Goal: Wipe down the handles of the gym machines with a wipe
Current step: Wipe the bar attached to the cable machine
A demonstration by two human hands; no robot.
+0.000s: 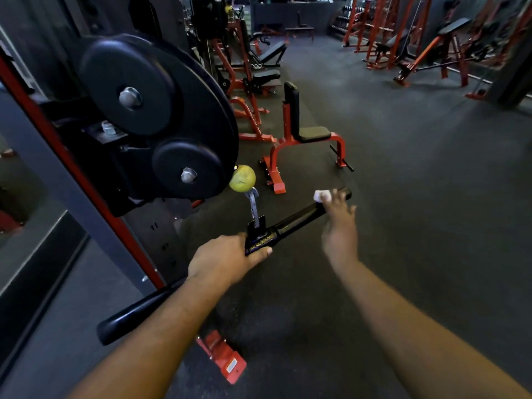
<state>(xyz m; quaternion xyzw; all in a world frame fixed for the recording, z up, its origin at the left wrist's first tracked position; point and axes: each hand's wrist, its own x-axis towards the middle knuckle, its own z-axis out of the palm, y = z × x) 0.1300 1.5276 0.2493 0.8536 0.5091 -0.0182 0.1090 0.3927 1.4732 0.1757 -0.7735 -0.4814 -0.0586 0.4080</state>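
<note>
**Handle bar mid-wipe, right end under the wipe**

The handle bar (290,221) hangs from the cable machine (149,116) by a metal link (253,205) below a yellow ball stop (242,178), and it lies slanted in front of us, its far end up and to the right, its near end low at the left. Beyond it stands a red seat (305,142) on the dark floor (403,182).

Our left hand (227,259) is the steadying grip: fingers and thumb are curled round the bar's labelled middle, just beside the link. Our right hand (338,223) reaches over the far grip section with its fingers spread, and the white wipe (321,194) sits bunched at the fingertips, against the bar close to its end. Whether the thumb pins the wipe from beneath we cannot tell; it looks pressed on more than clenched.

To do this stroke well, we judge that we should wrap the wipe fully round the tube, not dab 1 face, and keep the left hand firm so the hanging bar does not swing. The near end (123,321) looks unattended for now.
</note>
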